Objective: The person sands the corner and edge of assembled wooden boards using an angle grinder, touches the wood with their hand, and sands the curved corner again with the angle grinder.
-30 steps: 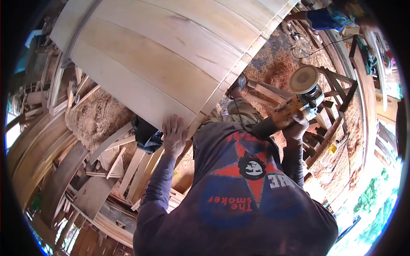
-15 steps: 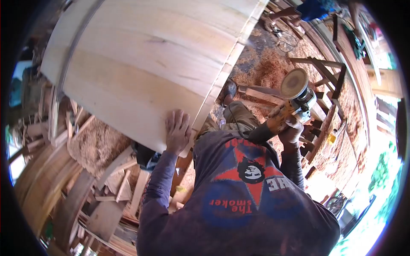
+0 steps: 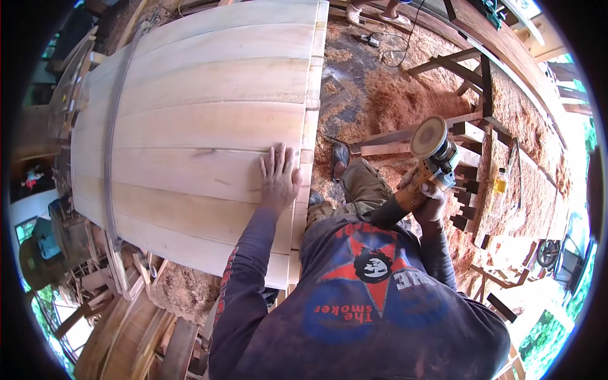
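Observation:
My left hand (image 3: pixel 279 179) lies flat on a wide panel of pale joined planks (image 3: pixel 209 120), near its right edge, with the fingers spread. On the other side, my right hand (image 3: pixel 428 201) is wrapped round the body of an orange and dark angle grinder (image 3: pixel 415 190). The grinder's round tan disc (image 3: pixel 429 136) points up and away from me, apart from the panel. A dark strip (image 3: pixel 113 139) crosses the panel toward its left end. Whether the disc is spinning, I cannot tell.
Wood shavings (image 3: pixel 411 95) cover much of the floor. A dark wooden frame (image 3: pixel 484 79) and stacked timber stand at the right, beside a bottle of yellow liquid (image 3: pixel 500 182). Another person's feet (image 3: pixel 380 18) show at the top, near a cable. Curved boards (image 3: pixel 126 335) lie at lower left.
My view has turned and more of the panel shows. My left hand has moved from the panel's near corner to farther up along its right edge. The grinder stays in my right hand.

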The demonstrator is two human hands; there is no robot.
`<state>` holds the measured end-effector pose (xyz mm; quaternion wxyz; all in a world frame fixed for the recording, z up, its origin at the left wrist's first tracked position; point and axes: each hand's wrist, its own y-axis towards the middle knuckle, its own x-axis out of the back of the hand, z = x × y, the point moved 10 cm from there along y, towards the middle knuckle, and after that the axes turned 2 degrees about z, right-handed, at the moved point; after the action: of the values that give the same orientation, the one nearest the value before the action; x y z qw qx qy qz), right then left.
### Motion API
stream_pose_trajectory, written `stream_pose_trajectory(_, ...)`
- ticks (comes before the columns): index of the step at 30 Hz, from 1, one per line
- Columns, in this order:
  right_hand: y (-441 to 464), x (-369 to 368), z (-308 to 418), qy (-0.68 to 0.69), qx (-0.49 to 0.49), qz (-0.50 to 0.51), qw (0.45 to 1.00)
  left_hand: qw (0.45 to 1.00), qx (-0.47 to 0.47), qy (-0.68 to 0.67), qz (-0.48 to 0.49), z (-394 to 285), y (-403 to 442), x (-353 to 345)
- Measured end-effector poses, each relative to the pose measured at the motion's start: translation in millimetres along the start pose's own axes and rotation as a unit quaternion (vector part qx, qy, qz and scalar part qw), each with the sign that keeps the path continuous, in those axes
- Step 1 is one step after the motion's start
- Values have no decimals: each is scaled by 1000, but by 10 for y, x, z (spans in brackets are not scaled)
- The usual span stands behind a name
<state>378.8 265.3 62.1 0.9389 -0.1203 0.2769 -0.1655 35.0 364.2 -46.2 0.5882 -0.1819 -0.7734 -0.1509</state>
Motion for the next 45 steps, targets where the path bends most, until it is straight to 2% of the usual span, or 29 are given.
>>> stream_pose_trajectory(9, 919, -101, 36, -3, -49, -9, 999, 1000, 26, -1, -11, 157, 1538, -116)
stream_pose_trajectory(16, 1439, -116, 64, -6, -109, 18, 994, 998, 25, 3, -64, 361, 2673, -115)
stream_pose_trajectory(20, 1628, -55, 92, 6, -108, 27, 994, 997, 2, 11, -73, 497, 3213, -63)
stream_pose_trajectory(24, 1676, -53, 199, 3, -109, 18, 994, 996, 26, 15, -86, 535, 3505, -30)
stream_pose_trajectory(31, 1628, -52, 288, 5, -94, 23, 995, 995, 24, 21, -96, 403, 3056, -117)
stream_pose_trajectory(40, 1161, -332, 193, 4, -57, 54, 997, 998, 32, 2, -62, 30, 1676, -85)
stream_pose_trajectory(42, 1001, -430, 139, 15, -61, 55, 997, 992, 60, -94, -52, -189, 1216, -152)
stream_pose_trajectory(43, 934, -462, 101, 7, -58, 59, 997, 987, 56, -150, -9, -389, 1001, -260)
stream_pose_trajectory(44, 882, -484, 59, 10, -52, 67, 996, 948, 33, -253, 189, -720, 885, -205)
stream_pose_trajectory(45, 850, -512, 18, 12, -47, 76, 996, 898, 24, -383, 217, -997, 677, -194)
